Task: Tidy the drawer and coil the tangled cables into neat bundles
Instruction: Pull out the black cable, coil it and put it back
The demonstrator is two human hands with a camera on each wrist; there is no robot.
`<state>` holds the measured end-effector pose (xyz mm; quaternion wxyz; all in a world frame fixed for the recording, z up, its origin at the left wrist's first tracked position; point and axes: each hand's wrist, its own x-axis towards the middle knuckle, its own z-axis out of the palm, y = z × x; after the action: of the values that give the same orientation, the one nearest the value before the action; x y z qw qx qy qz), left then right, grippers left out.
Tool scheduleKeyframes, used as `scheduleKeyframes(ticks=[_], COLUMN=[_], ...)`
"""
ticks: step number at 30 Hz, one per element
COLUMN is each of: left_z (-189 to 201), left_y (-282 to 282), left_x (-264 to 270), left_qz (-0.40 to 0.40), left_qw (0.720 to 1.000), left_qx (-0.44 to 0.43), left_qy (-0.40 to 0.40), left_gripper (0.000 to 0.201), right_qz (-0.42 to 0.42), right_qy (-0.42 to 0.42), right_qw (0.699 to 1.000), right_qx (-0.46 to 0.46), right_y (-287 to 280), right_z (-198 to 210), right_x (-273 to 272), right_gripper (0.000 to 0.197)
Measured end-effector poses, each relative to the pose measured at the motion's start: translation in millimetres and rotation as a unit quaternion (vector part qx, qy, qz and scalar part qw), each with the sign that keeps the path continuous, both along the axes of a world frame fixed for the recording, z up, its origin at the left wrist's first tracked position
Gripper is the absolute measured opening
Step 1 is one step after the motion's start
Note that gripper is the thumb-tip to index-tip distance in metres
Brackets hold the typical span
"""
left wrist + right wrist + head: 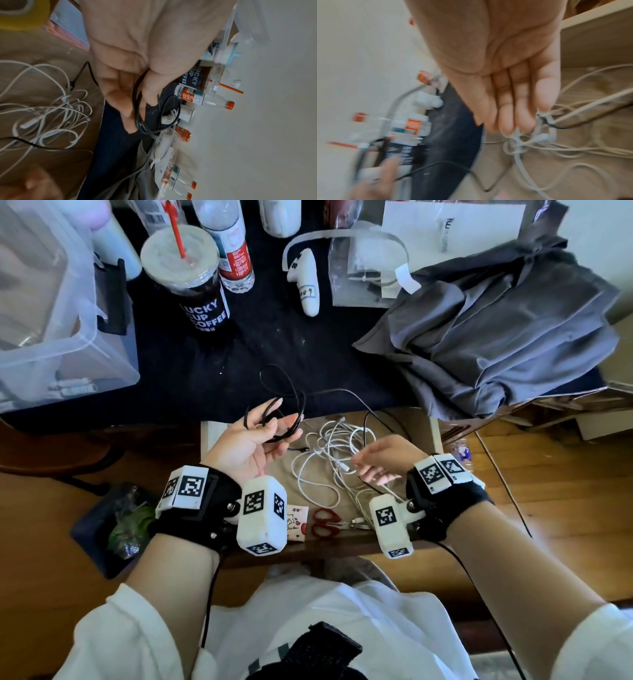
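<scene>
My left hand is raised palm up over the drawer's back edge, and its fingers hold a few loops of the black cable. The loose rest of this cable runs to the right and down into the drawer. There my right hand, fingers relaxed and holding nothing, hovers just above the white cables, so it is the nearer one for feeding the next loop.

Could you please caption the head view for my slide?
Left hand holds black cable loops; right hand hovers over tangled white cables.
</scene>
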<state>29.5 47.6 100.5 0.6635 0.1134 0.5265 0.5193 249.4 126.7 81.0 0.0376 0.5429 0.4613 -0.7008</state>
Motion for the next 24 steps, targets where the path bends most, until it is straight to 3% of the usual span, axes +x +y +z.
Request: scheduleKeyframes(ticks=[2, 5, 7, 9, 12, 15, 20, 24], left_z=[5.3, 14.2, 19.3, 23.7, 27.5, 27.7, 27.2, 26.3], left_y=[1.6, 3.8, 4.5, 5.2, 6.3, 5.0, 3.6, 8.2], left_x=[2.6, 7.1, 9.3, 11.1, 12.1, 6.9, 0.7, -1.1], left_qz=[-0.012, -0.039, -0.059, -0.066, -0.058, -0.045, -0.004, 0.052], left_qw=[1.0, 0.999, 0.998, 0.997, 0.997, 0.998, 0.999, 0.998], left_qx=[0.01, 0.02, 0.027, 0.035, 0.042, 0.038, 0.032, 0.039], left_qy=[0.002, -0.004, -0.005, -0.008, -0.011, 0.003, 0.007, 0.015], left_gripper=[0.039, 0.039, 0.038, 0.038, 0.035, 0.032, 0.025, 0.025], right_qz=[0.022, -0.067, -0.09, -0.041, -0.03, -0.073, -0.089, -0.102], right_qy=[0.064, 0.112, 0.091, 0.06, 0.077, 0.092, -0.009, 0.01], right_qw=[0.997, 0.969, 0.929, 0.913, 0.93, 0.921, 0.921, 0.934], right_qx=[0.043, 0.211, 0.347, 0.402, 0.359, 0.372, 0.379, 0.343], right_y=[3.8, 12.2, 20.6, 25.7, 22.6, 21.7, 31.4, 27.5], right_z=[19.6, 36.1, 35.4, 30.7, 26.3, 25.2, 13.1, 13.0], right_x=[-10.8, -26.0, -32.3, -37.3, -40.8, -38.6, -21.0, -19.2], right_gripper=[0.013, 0.01, 0.013, 0.013, 0.019, 0.029, 0.018, 0.019])
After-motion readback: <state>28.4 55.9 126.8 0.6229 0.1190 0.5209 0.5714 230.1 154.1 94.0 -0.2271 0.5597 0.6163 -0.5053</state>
